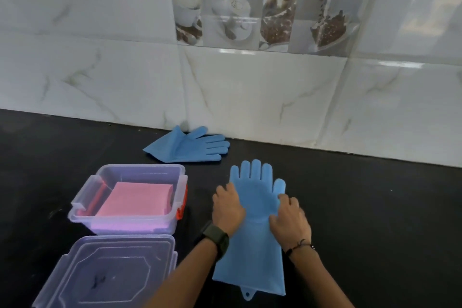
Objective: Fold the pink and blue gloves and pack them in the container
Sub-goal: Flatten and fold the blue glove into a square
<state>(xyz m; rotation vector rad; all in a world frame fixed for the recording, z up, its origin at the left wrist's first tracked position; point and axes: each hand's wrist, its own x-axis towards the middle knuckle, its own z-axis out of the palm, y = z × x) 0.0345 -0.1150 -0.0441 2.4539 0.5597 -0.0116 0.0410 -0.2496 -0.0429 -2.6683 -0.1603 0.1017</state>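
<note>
A blue glove lies flat on the black counter, fingers pointing toward the wall. My left hand rests on its left edge at the palm, and my right hand presses its right edge near the thumb. A second blue glove lies near the wall, fingers pointing right. The clear container stands to the left, with folded pink gloves inside it.
The container's clear lid lies flat in front of the container at the near left. The black counter runs back to a white marble-tiled wall.
</note>
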